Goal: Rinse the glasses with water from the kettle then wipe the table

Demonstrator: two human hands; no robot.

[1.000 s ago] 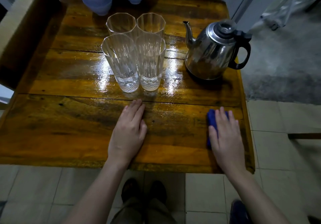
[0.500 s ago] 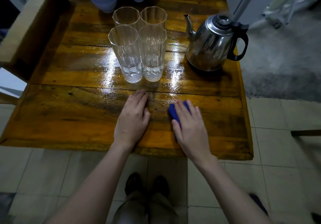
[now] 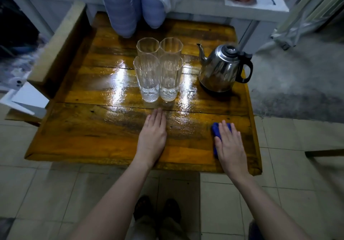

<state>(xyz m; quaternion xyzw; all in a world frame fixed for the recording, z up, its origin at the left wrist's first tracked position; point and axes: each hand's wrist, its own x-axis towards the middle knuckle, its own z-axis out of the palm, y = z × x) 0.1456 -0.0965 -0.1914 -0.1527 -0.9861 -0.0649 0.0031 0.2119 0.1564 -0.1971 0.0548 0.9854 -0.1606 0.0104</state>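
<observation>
Several tall clear glasses (image 3: 158, 68) stand upright in a tight cluster at the middle of the wet wooden table (image 3: 83, 131). A steel kettle (image 3: 221, 68) with a black handle stands to their right. My left hand (image 3: 152, 137) lies flat on the table, palm down, just in front of the glasses, holding nothing. Near the table's front right corner my right hand (image 3: 229, 146) presses flat on a blue cloth (image 3: 215, 130), most of which is hidden under the palm.
Stacks of blue plastic bowls or stools (image 3: 121, 7) overhang the table's far edge from a white counter (image 3: 204, 3). A wooden bench or plank (image 3: 55, 40) runs along the left side. Tiled floor and my shoes (image 3: 158, 208) lie below the front edge.
My right hand has slid the blue cloth from the table's middle front back to the right. The left hand stays flat in place. The camera has tilted up, showing more of the far counter.
</observation>
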